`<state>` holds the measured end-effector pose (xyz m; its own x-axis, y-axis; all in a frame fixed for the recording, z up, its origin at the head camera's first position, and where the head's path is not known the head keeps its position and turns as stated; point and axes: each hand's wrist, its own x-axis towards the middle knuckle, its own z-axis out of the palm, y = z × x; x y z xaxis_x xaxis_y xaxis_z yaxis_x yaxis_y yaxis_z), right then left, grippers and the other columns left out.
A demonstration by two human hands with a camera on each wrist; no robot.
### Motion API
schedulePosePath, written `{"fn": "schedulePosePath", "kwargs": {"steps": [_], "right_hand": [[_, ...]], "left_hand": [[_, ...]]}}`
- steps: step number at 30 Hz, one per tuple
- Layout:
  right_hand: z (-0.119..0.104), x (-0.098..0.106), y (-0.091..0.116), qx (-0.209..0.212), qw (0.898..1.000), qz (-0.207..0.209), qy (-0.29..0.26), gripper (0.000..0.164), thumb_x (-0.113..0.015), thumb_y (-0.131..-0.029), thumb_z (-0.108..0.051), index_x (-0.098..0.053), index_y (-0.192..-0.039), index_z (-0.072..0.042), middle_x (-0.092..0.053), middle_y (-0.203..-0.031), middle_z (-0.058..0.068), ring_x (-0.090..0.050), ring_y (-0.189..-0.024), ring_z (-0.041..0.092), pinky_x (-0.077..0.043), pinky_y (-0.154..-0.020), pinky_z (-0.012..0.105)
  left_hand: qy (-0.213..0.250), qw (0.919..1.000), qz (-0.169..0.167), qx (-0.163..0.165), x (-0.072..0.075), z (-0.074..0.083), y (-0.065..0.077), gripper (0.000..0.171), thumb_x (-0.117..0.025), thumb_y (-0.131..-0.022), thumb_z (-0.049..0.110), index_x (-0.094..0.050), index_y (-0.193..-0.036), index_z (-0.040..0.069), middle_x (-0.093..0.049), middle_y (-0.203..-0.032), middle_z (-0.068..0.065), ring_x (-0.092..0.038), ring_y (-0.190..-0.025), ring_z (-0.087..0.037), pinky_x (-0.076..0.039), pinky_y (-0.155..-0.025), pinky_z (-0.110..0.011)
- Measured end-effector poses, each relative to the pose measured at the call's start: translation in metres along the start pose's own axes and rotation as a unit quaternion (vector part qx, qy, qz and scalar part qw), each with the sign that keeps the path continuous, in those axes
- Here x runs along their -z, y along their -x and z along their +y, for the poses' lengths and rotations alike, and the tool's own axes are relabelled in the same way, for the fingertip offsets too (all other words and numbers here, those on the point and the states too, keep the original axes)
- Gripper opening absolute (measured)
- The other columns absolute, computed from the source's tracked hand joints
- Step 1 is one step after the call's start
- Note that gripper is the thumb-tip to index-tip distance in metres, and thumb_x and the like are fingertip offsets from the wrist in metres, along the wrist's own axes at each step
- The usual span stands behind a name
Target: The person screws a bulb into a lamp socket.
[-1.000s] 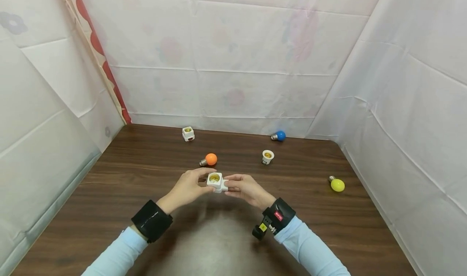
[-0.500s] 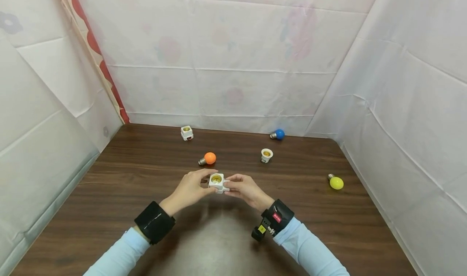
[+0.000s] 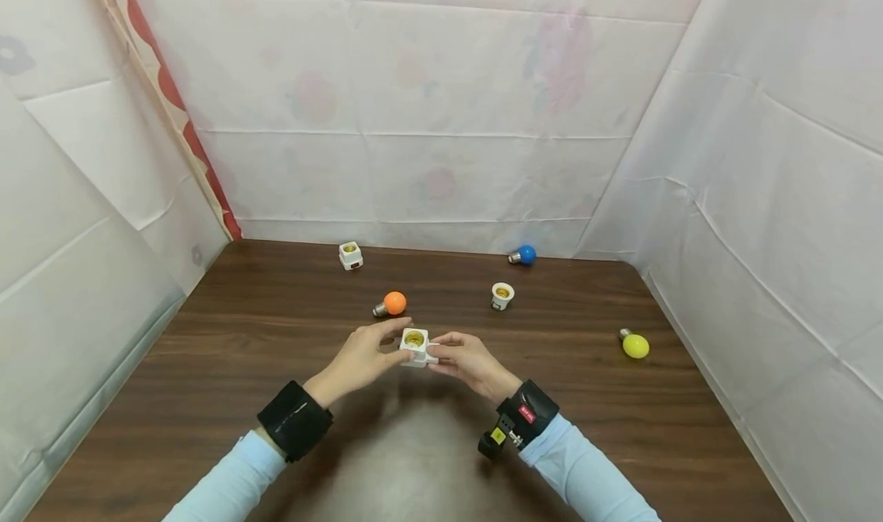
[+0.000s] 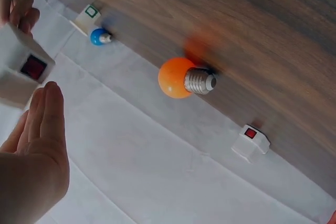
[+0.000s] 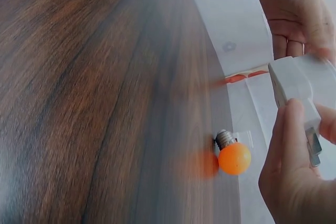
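Observation:
Above the middle of the table I hold a white square lamp socket [image 3: 415,341] in both hands, its brass-coloured opening upward. My left hand [image 3: 359,356] pinches its left side, thumb at the near face and fingers stretched behind. At the other end my right hand [image 3: 471,361] grips the plug side between thumb and fingers. A red switch shows on the socket [image 4: 32,66] in the left wrist view. Flat metal prongs [image 5: 313,146] stick out beside the right fingers in the right wrist view. Just behind the left hand lies an orange bulb [image 3: 395,303].
Another square socket [image 3: 350,256] stands at the back left. Right of centre is a round white socket [image 3: 503,296], with a blue bulb [image 3: 526,254] behind it. A yellow bulb [image 3: 635,346] lies at the right. White sheets [image 3: 428,108] wall the brown table [image 3: 234,353].
The held socket has shifted slightly to the right, and the left hand has moved with it. The right hand stays nearly in place. The bulbs and other sockets lie as before.

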<state>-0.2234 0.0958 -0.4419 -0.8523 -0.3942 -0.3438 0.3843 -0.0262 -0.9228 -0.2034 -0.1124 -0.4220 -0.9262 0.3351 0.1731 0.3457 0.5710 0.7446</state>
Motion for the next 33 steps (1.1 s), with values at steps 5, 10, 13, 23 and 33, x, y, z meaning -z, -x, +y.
{"fn": "schedulePosePath", "kwargs": {"steps": [5, 10, 13, 23, 33], "right_hand": [[0.002, 0.007, 0.000, 0.005, 1.000, 0.011, -0.007, 0.035, -0.059, -0.088, -0.007, -0.048, -0.117, 0.009, -0.053, -0.106, 0.015, -0.061, -0.085, 0.015, -0.053, -0.081, 0.027], [0.002, 0.011, 0.002, 0.000, 1.000, 0.015, -0.020, 0.035, -0.060, -0.088, -0.006, -0.049, -0.117, 0.009, -0.051, -0.110, 0.017, -0.061, -0.086, 0.016, -0.053, -0.081, 0.026], [0.002, 0.012, 0.001, -0.001, 0.999, 0.016, -0.028, 0.035, -0.060, -0.087, -0.006, -0.049, -0.117, 0.009, -0.050, -0.111, 0.017, -0.061, -0.085, 0.016, -0.053, -0.080, 0.026], [0.000, 0.018, 0.000, -0.005, 0.999, 0.025, -0.029, 0.036, -0.060, -0.087, -0.007, -0.048, -0.117, 0.009, -0.050, -0.113, 0.018, -0.061, -0.086, 0.017, -0.053, -0.081, 0.026], [0.001, 0.020, -0.001, -0.004, 0.999, 0.025, -0.035, 0.034, -0.060, -0.087, -0.006, -0.049, -0.116, 0.009, -0.051, -0.110, 0.017, -0.061, -0.086, 0.016, -0.053, -0.080, 0.026]], "left_hand": [[0.035, 0.9991, 0.025, -0.003, 0.013, -0.006, -0.014, 0.043, -0.054, -0.092, 0.032, -0.053, -0.128, 0.007, -0.060, -0.123, -0.009, -0.060, -0.107, -0.025, -0.051, -0.086, -0.040], [-0.038, 0.9985, 0.034, 0.019, 0.026, -0.018, -0.043, 0.038, -0.055, -0.092, 0.021, -0.054, -0.127, 0.007, -0.058, -0.125, -0.011, -0.058, -0.109, -0.028, -0.049, -0.087, -0.044], [-0.104, 0.9941, 0.017, 0.025, 0.030, -0.027, -0.061, 0.037, -0.057, -0.090, 0.016, -0.055, -0.126, 0.005, -0.057, -0.126, -0.013, -0.055, -0.113, -0.030, -0.046, -0.090, -0.047], [-0.343, 0.9374, -0.059, -0.010, 0.018, -0.056, -0.098, 0.043, -0.065, -0.084, 0.015, -0.056, -0.123, 0.000, -0.058, -0.120, -0.019, -0.058, -0.102, -0.035, -0.050, -0.081, -0.045], [-0.356, 0.9334, -0.040, 0.012, 0.001, -0.060, -0.105, 0.054, -0.075, -0.075, 0.023, -0.057, -0.119, -0.001, -0.062, -0.112, -0.019, -0.061, -0.094, -0.035, -0.052, -0.074, -0.045]]}}
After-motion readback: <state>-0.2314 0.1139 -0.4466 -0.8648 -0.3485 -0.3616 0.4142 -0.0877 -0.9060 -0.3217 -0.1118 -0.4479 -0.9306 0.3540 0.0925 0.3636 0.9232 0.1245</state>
